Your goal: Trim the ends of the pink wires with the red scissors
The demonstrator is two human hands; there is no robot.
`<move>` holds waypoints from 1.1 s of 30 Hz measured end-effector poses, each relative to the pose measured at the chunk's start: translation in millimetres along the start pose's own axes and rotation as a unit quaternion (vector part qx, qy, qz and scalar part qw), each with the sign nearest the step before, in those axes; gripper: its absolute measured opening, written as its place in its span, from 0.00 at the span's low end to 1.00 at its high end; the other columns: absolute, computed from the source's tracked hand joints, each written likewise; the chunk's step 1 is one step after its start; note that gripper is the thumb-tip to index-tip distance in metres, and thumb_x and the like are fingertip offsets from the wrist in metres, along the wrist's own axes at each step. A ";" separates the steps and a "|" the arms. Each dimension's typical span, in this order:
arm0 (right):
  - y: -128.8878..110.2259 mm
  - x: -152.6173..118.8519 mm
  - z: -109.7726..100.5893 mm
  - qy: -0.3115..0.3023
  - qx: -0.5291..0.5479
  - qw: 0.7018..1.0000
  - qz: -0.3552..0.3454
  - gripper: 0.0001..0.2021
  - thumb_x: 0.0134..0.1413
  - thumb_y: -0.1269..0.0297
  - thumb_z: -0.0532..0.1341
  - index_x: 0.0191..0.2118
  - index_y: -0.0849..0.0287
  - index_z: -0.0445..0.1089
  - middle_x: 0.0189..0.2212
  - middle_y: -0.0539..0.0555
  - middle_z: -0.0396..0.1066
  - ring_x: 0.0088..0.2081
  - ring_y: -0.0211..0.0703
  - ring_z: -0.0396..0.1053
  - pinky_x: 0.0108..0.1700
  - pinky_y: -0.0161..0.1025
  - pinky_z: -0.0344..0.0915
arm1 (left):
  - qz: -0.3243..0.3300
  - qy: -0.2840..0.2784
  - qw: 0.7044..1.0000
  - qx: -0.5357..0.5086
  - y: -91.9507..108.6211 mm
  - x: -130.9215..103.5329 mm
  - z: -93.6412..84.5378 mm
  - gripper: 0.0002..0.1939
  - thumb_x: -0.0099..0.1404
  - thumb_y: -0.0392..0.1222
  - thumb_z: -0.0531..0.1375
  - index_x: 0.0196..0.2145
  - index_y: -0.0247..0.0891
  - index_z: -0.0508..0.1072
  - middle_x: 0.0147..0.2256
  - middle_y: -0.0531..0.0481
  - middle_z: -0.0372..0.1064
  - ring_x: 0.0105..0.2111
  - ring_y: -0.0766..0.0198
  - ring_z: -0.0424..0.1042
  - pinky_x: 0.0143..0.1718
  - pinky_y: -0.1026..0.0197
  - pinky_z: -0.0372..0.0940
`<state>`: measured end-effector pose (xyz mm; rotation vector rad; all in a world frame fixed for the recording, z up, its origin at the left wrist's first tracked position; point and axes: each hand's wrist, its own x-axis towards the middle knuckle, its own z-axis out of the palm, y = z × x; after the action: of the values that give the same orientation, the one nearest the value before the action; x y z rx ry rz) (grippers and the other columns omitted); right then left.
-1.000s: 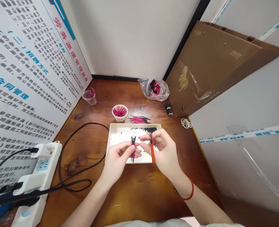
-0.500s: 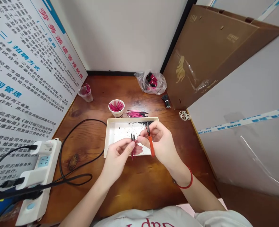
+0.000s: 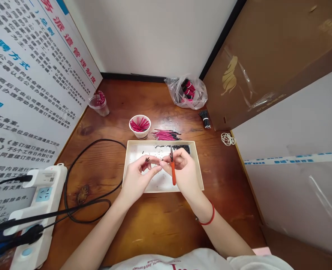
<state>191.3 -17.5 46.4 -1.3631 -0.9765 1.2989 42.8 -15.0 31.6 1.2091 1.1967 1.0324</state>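
Over a shallow white box [image 3: 199,180], my left hand [image 3: 136,180] is closed around several thin pink-and-black wires [image 3: 147,161], their black ends poking up between the fingers. My right hand [image 3: 184,174] is closed, with an orange-handled tool with a dark metal tip [image 3: 173,173] tucked in its fingers. Thumb and fingertips of both hands meet above the box; what is pinched there is too small to make out. Black scraps [image 3: 183,147] and small crumbs lie in the box. Just behind it is a row of pink-and-black wires [image 3: 166,135].
A paper cup [image 3: 140,133] of pink wires stands behind the box. Farther back are a clear cup [image 3: 100,107], a plastic bag [image 3: 201,95] of bundles, a black wire bundle [image 3: 204,119] and white bands [image 3: 228,139]. A black cable [image 3: 66,180] and power strip [image 3: 46,210] lie left.
My hands have come together at the fingertips. The wires in my left hand have shifted left and tilted, and the orange handle has moved slightly left. The camera view has shifted too.
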 end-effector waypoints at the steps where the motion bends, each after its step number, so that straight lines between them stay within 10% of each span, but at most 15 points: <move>1: 1.9 -0.2 0.4 -0.004 0.006 1.000 0.002 0.23 0.39 0.53 0.75 0.28 0.53 0.59 0.28 0.50 0.77 0.31 0.43 0.75 0.34 0.40 0.71 | -0.006 0.008 1.000 0.000 -0.5 0.4 -0.2 0.06 0.56 0.42 0.69 0.32 0.39 0.80 0.31 0.49 0.77 0.29 0.66 0.67 0.32 0.64 0.62; 12: -0.4 -21.5 -39.0 -0.120 -0.178 0.976 -0.029 0.13 0.54 0.62 0.65 0.41 0.52 0.60 0.37 0.52 0.73 0.32 0.41 0.66 0.39 0.43 0.67 | 0.032 0.078 0.992 0.093 5.9 -2.8 -9.8 0.04 0.56 0.38 0.68 0.31 0.44 0.84 0.28 0.51 0.79 0.28 0.66 0.69 0.31 0.64 0.64; 22: 8.4 -18.0 -31.9 -0.078 -0.239 0.954 -0.164 0.08 0.53 0.68 0.67 0.39 0.55 0.72 0.30 0.49 0.73 0.27 0.37 0.65 0.31 0.36 0.67 | 0.001 0.108 0.991 0.080 3.7 -5.2 -8.9 0.03 0.54 0.41 0.68 0.26 0.41 0.82 0.26 0.51 0.77 0.26 0.66 0.66 0.30 0.63 0.63; 33: 6.7 -22.1 -25.8 -0.054 -0.256 0.962 -0.079 0.03 0.50 0.66 0.67 0.33 0.55 0.76 0.25 0.50 0.76 0.23 0.39 0.69 0.27 0.37 0.68 | 0.021 0.151 0.983 0.098 3.5 -3.8 -9.0 0.03 0.56 0.41 0.67 0.28 0.41 0.82 0.28 0.50 0.78 0.28 0.63 0.67 0.32 0.60 0.62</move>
<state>214.1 -43.4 43.1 -1.5665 -1.5405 1.0464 33.6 -17.3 35.7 1.2637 1.5436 1.1794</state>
